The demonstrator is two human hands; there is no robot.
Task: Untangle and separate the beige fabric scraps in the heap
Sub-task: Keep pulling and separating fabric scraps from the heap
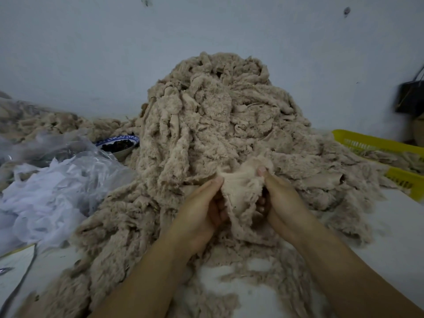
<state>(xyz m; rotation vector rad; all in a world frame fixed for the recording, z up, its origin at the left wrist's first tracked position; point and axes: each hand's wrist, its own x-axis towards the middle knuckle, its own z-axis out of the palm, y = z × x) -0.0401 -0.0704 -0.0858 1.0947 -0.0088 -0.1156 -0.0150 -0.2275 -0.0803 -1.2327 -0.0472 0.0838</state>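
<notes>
A tall heap of fuzzy beige fabric scraps [213, 125] rises against the wall and spreads over the white table toward me. At its near foot I hold one beige scrap [241, 191] stretched between both hands. My left hand [202, 212] pinches its left edge with thumb on top and fingers curled beneath. My right hand [280, 198] grips its right edge the same way. The scrap's lower end hangs down between my palms into the loose pieces below.
White tulle and clear plastic bags [46, 191] lie at the left. A blue-rimmed bowl [119, 144] with dark contents sits behind them. A yellow plastic basket [385, 154] holds scraps at the right. A dark bag [410, 97] hangs on the wall. More beige scraps [46, 120] lie far left.
</notes>
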